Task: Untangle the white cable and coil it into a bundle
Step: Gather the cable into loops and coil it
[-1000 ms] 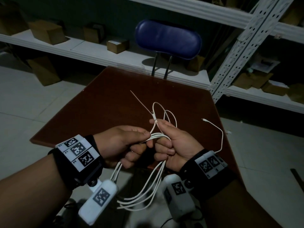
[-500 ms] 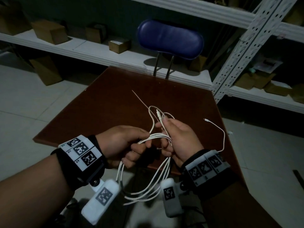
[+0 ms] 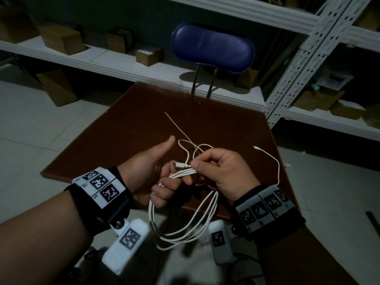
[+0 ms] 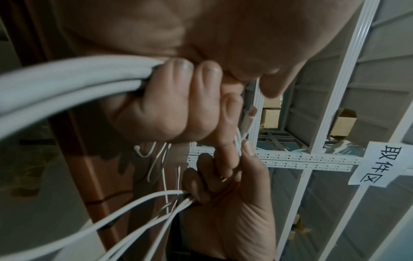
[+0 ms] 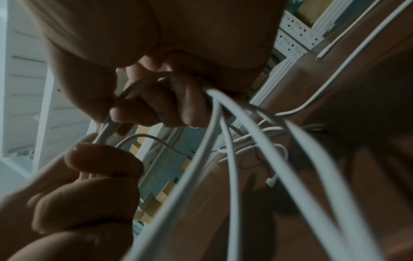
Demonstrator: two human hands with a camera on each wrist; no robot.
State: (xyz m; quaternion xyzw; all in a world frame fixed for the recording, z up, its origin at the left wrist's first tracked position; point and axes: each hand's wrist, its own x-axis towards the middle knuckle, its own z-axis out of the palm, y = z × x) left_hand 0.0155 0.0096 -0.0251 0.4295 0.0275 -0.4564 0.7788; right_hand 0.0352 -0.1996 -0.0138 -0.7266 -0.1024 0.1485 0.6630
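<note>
The white cable (image 3: 186,229) hangs in several loops below my hands, in front of the brown table (image 3: 127,140). My left hand (image 3: 162,179) grips the gathered strands (image 4: 73,79) in its curled fingers, thumb raised clear. My right hand (image 3: 209,167) pinches one cable end by its connector (image 3: 182,166), and its lower fingers also curl round strands (image 5: 214,106). A small loop (image 3: 189,147) rises above both hands. The other end (image 3: 257,148) trails free over the table to the right.
A thin pale stick (image 3: 176,126) lies on the table. A blue chair (image 3: 212,48) stands behind it. White shelving (image 3: 115,62) with cardboard boxes (image 3: 61,39) runs along the back, and a perforated upright (image 3: 304,56) stands right.
My right hand has swung the connector end down and left toward my left hand. My left thumb has lifted off the bundle and now points up. The top loop has shrunk.
</note>
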